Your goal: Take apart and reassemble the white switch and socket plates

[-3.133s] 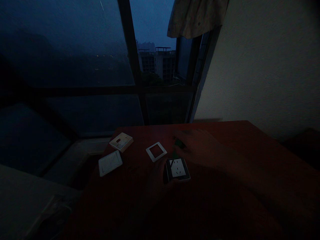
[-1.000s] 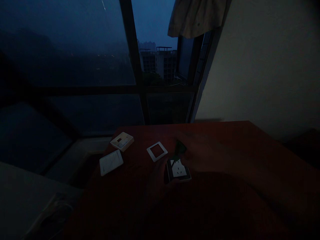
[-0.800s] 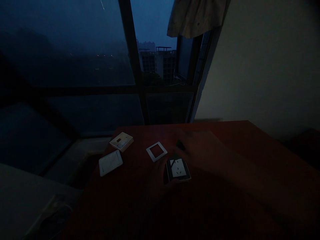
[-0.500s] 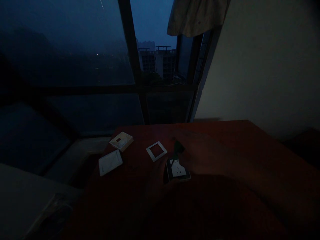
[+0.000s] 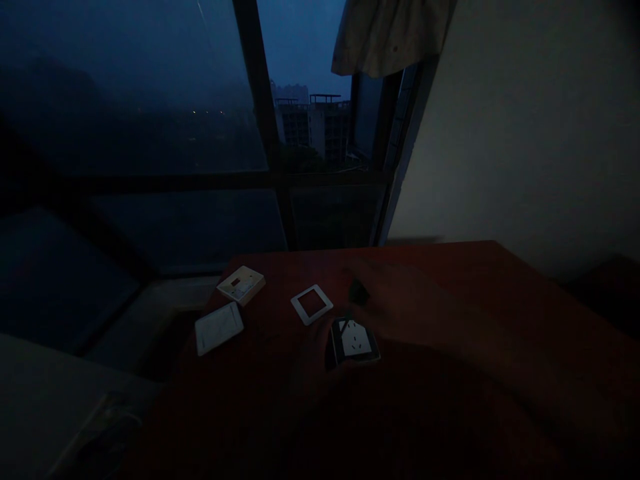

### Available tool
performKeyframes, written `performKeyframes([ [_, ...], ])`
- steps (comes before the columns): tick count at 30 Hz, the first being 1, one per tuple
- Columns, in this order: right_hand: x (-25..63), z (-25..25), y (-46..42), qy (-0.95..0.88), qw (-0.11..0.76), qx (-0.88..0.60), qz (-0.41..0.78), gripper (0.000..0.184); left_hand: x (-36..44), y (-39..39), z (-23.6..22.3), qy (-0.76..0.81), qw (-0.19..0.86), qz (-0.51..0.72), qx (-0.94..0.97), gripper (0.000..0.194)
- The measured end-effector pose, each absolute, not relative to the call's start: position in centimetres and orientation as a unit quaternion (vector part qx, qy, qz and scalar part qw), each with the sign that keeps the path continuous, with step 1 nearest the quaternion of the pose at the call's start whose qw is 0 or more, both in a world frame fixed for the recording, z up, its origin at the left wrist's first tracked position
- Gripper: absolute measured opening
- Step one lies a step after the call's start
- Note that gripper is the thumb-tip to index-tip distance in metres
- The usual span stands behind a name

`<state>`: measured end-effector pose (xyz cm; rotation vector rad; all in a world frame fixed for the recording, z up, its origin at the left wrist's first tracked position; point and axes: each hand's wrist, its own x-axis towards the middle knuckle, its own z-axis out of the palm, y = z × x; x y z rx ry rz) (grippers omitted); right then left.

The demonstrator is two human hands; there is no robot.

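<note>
In the dim head view, a wall socket with a white face and dark surround sits low on the table. My left hand closes round its left and near sides. Above the socket, my right hand grips a screwdriver by its dark green handle. The shaft slants down to the upper left part of the socket face; darkness hides exactly where the tip rests. A square white frame lies flat just beyond my left hand.
On the reddish table, a shallow white box lies far left, with a pale flat rectangular panel nearer me. Beyond the table's back edge are dark-framed windows, with a wall to the right.
My right hand has turned slightly about the screwdriver handle, and its fingers have shifted off the socket's right side. The view has drifted a little; my left hand stays on the socket.
</note>
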<state>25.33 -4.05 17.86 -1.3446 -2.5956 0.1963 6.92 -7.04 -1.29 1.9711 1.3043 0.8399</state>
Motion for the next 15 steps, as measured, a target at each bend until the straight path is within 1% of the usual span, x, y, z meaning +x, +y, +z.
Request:
performKeyframes([
  [2,25.2,17.5,-3.7,-0.869,0.092,-0.486,0.031,0.037,6.9,-7.1,-1.1,0.495,0.316,0.32,0.744,0.079],
  [4,25.2,17.2,-3.4,-0.87,0.102,-0.48,0.041,0.031,6.8,-7.2,-0.8,0.501,0.319,0.328,0.734,0.075],
  [5,25.2,17.1,-3.3,-0.875,0.115,-0.467,0.063,0.027,6.7,-7.1,-0.7,0.507,0.314,0.336,0.729,0.07],
  [7,25.4,17.0,-3.3,-0.883,0.148,-0.43,0.114,0.024,6.4,-6.9,-0.3,0.519,0.292,0.344,0.726,0.052],
  [9,25.7,17.2,-3.4,-0.892,0.177,-0.385,0.157,0.031,6.1,-6.6,0.0,0.517,0.274,0.332,0.74,0.032],
  [10,25.8,17.2,-3.5,-0.897,0.187,-0.361,0.174,0.035,6.0,-6.3,0.3,0.512,0.269,0.317,0.752,0.025],
  [12,26.0,17.4,-3.6,-0.905,0.198,-0.323,0.194,0.037,5.9,-5.9,0.8,0.502,0.263,0.278,0.776,0.019],
  [15,26.0,17.3,-3.6,-0.903,0.193,-0.348,0.164,0.031,6.2,-5.1,1.8,0.495,0.256,0.226,0.799,0.012],
])
